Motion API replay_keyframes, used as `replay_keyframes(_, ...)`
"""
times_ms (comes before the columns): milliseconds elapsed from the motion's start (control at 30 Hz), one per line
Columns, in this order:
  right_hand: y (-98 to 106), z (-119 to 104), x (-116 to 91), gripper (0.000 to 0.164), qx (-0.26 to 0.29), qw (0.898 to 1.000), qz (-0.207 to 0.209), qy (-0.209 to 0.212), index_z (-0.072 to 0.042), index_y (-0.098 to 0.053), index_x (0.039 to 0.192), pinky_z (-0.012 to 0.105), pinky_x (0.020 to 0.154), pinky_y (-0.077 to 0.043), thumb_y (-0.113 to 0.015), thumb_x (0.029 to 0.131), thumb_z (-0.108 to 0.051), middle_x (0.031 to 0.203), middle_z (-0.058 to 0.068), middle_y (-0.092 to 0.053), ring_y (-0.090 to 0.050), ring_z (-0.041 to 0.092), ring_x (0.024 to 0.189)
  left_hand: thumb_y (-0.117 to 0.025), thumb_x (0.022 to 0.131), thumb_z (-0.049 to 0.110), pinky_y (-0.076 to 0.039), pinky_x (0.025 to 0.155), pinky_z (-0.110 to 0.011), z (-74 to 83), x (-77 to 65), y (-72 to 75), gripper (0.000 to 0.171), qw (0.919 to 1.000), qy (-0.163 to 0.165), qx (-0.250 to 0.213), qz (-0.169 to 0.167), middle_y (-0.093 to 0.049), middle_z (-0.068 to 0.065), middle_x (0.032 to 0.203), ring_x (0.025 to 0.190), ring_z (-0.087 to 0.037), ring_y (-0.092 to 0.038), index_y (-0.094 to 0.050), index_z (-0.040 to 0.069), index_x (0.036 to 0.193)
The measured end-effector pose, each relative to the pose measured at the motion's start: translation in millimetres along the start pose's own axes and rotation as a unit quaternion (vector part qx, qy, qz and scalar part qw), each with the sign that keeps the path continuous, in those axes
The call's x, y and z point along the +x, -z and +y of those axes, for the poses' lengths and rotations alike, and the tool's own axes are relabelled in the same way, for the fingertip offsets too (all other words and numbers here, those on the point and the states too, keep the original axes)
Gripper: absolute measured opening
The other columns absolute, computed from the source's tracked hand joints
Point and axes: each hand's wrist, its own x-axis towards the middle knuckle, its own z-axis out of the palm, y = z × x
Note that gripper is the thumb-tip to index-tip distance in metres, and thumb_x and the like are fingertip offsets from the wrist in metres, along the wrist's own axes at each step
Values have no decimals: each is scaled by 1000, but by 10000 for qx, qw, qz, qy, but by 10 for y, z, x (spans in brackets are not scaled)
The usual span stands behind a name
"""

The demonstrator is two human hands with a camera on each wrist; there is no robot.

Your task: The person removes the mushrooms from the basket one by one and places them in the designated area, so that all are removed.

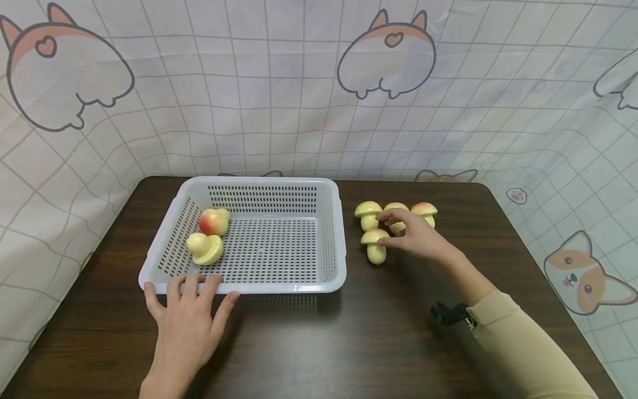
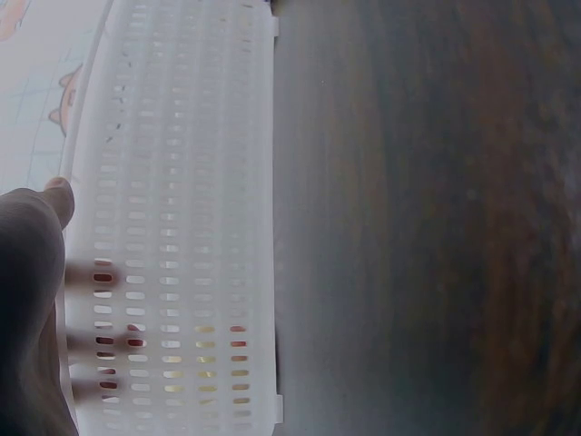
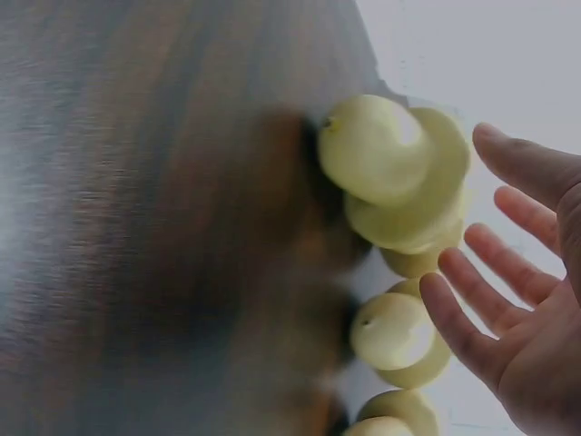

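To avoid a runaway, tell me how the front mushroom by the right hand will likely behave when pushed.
The front mushroom may roll in a curve, since its rounded cap is wider than its stem. Its smooth-looking surface suggests it could slip. It seems firm, showing no sag or dents.

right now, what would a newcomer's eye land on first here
Probably the big white basket on the left of the dark table, with two mushrooms inside and the left hand holding its near rim. Then four more mushrooms to its right, with the right hand close beside them.
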Motion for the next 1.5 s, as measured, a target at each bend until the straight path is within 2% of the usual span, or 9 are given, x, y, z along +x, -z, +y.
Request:
replay_keyframes(200, 117, -197, 99, 50, -235, 9997, 30, 14, -3, -58, 135, 47, 92, -54, -80, 92, -16, 136, 18, -58, -53, 36, 126, -42, 104, 62, 2, 103, -83, -1, 0, -5, 59, 10000, -26, -5, 10, -57, -21, 110, 114, -49, -44, -62, 8, 118)
replay_keyframes(433, 188, -528, 272, 42, -580, 9965, 123, 590, -8, -62, 131, 41, 86, -56, -79, 92, -14, 126, 9, -63, -60, 28, 114, -40, 104, 63, 2, 103, -83, 5, 1, 0, 62, 10000, -48, 8, 51, -58, -21, 109, 113, -49, -45, -62, 7, 118)
replay_keyframes(633, 196, -839, 471, 45, -813, 9923, -155, 925, -8, -59, 134, 42, 89, -55, -77, 95, -18, 134, 6, -60, -57, 28, 121, -40, 104, 63, 2, 103, -83, 2, 4, 12, 61, 10000, -44, 16, 32, -57, -21, 109, 113, -49, -45, -62, 7, 118)
replay_keyframes(767, 148, -1016, 606, 44, -877, 9897, -340, 1075, -9, -60, 134, 40, 87, -56, -76, 95, -17, 134, 6, -60, -59, 27, 118, -42, 104, 62, 2, 103, -83, 1, 5, 13, 59, 10000, -38, 14, -5, -57, -21, 109, 114, -49, -45, -62, 8, 118)
replay_keyframes(967, 43, -1210, 814, 42, -978, 9850, -596, 1293, -6, -61, 134, 35, 81, -57, -75, 95, -15, 129, 9, -63, -65, 24, 106, -45, 104, 60, 3, 103, -83, 4, 5, 11, 56, 10000, -8, 14, -61, -57, -21, 110, 114, -49, -45, -62, 8, 118)
replay_keyframes(1167, -72, -1331, 990, 44, -1237, 9791, -729, 1442, -5, -59, 135, 33, 80, -55, -74, 96, -16, 136, 8, -61, -64, 23, 111, -48, 104, 58, 3, 104, -82, 12, -1, 4, 54, 9999, 20, 19, -98, -57, -21, 110, 115, -48, -44, -62, 9, 118)
replay_keyframes(1500, -315, -1498, 1284, 43, -1340, 9680, -1064, 1836, -8, -60, 136, 29, 82, -54, -73, 96, -14, 136, 6, -61, -63, 16, 110, -50, 103, 57, 3, 104, -82, 16, -2, 12, 52, 9999, 55, 41, -120, -57, -21, 111, 115, -49, -44, -63, 8, 119)
